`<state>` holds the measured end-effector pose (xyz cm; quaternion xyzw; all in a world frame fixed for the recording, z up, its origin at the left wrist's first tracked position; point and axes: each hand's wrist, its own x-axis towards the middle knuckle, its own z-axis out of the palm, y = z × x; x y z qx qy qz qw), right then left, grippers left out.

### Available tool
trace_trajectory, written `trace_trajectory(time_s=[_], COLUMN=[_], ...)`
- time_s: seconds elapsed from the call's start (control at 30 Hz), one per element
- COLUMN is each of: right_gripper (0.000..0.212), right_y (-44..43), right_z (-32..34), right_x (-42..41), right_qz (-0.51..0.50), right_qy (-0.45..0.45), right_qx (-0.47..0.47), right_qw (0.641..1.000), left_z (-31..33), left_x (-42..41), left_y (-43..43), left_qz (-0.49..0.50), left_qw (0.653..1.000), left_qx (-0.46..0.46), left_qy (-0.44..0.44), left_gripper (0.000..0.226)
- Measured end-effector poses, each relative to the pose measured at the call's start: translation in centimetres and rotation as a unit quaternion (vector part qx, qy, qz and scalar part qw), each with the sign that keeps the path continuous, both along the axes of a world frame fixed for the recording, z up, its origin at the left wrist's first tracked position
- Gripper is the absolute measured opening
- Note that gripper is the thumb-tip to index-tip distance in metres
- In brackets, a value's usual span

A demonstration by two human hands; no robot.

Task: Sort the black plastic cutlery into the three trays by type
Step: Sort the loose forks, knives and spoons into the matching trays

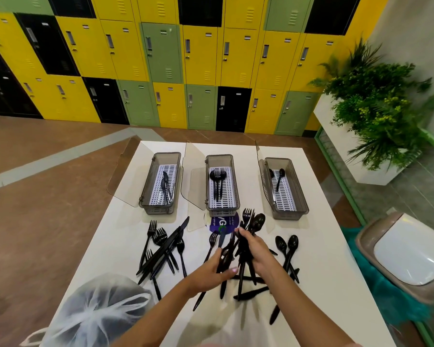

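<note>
Centre of frame, low: both hands work one bundle of cutlery (246, 236) above the table (323, 246). Right hand (256, 250) has fingers curled round the bundle, with fork and spoon heads sticking up past it. Left hand (211, 271) pinches the handle end between thumb and fingers.

Three trays along the far edge:
- left tray (145, 189) holds knives (166, 187)
- middle tray (222, 210) holds forks (218, 181)
- right tray (289, 214) holds spoons (279, 179)

A loose pile of forks and knives (163, 251) lies left of the hands. Two spoons (288, 249) lie just right of them. White mesh bag (95, 314) at lower left.
</note>
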<state>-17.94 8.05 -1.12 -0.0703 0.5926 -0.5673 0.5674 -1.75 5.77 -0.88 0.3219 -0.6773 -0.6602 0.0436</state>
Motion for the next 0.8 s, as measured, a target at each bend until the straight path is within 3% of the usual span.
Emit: trace_trajectory(time_s=[0.1,0.2,0.27,0.37,0.53,0.8], right_gripper=[0.015,0.016,0.018,0.016,0.025,0.032], right_y=[-0.5,-0.6,-0.6,-0.3,0.2,0.1], right_z=[0.4,0.7,0.6,0.4,-0.2,0.2], right_x=[-0.7,-1.1,-0.5,1.3,2.8,3.2], right_qz=[-0.022,-0.005,0.033,0.062,0.072,0.152], right_qy=[0.006,0.023,0.037,0.032,0.015,0.055], right_qx=[-0.016,-0.02,-0.02,-0.035,-0.018,0.012], right_qw=[1.0,1.0,0.999,0.997,0.997,0.987], left_z=[0.1,-0.8,-0.6,0.2,0.4,0.3], left_x=[0.5,0.5,0.0,-0.7,-0.6,-1.0], left_y=[-0.9,-1.7,-2.0,-1.9,-2.0,-1.9], left_qz=[0.032,0.113,0.143,0.114,0.062,0.035], left_qw=[0.995,0.969,0.955,0.966,0.98,0.977], left_qx=[0.094,0.215,0.25,0.219,0.185,0.212], left_qy=[-0.015,0.047,0.071,0.08,0.03,0.012], left_gripper=[0.056,0.06,0.055,0.043,0.075,0.051])
